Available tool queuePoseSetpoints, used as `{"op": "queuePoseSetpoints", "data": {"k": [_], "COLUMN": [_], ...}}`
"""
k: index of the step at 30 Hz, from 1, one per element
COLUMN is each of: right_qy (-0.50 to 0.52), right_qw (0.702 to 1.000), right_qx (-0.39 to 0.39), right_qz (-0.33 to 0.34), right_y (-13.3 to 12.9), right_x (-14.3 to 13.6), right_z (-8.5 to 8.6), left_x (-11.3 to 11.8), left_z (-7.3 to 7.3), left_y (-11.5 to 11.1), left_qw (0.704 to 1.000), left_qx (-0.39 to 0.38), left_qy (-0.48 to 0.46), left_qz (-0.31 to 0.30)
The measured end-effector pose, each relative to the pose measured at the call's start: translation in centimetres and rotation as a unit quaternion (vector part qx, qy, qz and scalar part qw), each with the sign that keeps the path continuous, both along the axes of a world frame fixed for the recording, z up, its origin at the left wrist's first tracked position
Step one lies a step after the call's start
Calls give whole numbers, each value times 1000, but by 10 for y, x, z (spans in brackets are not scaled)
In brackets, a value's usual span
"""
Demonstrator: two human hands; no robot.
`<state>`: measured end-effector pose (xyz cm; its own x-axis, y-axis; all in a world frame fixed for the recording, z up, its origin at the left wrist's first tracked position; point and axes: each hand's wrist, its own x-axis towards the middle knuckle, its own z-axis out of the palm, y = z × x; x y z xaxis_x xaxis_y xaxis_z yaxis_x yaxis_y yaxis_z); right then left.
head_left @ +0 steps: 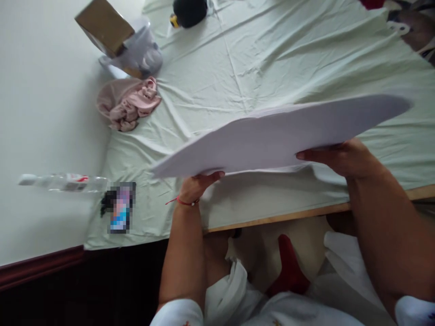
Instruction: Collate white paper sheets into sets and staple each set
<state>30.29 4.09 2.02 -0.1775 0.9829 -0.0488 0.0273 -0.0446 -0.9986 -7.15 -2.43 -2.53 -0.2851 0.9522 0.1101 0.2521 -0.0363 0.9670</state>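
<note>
A wide sheaf of white paper sheets (pixel 265 136) is held up at a slant over the cloth-covered table, its right end higher in view and slightly blurred. My left hand (pixel 200 183), with a red string at the wrist, grips the near edge left of the middle, thumb on top. Further right, my right hand (pixel 340 156) clasps the same edge, its thumb lying along the upper face. The fingers of both hands are hidden beneath the paper. How many sheets there are cannot be made out.
A pale green cloth (pixel 258 63) covers the table up to its wooden edge (pixel 278 218). At left lie a clear bottle (pixel 78 182), a blurred-out phone-like object (pixel 121 208) and crumpled pink fabric (pixel 132 104). Behind stand a tub (pixel 146 50) with a cardboard box (pixel 103 27) and a black object (pixel 190 12).
</note>
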Motion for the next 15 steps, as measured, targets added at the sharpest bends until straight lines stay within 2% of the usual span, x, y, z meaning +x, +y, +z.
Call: {"op": "queuePoseSetpoints", "data": {"k": [5,8,11,15], "right_qy": [-13,-10,-41,-35], "right_qw": [999,1000,999,999], "right_qx": [-30,-19,-28,-7], "right_qz": [33,8,3,-11], "right_y": [1,1,2,2], "right_x": [2,1,-1,-2], "right_z": [-1,-3,-3,-4], "left_x": [9,11,12,15], "left_z": [-1,-1,1,4], "left_y": [1,2,2,2], "left_qw": [999,999,999,1000], "left_qx": [-27,-1,-9,-5], "left_qy": [-18,-33,-12,-13], "left_qz": [0,-12,-31,-3]}}
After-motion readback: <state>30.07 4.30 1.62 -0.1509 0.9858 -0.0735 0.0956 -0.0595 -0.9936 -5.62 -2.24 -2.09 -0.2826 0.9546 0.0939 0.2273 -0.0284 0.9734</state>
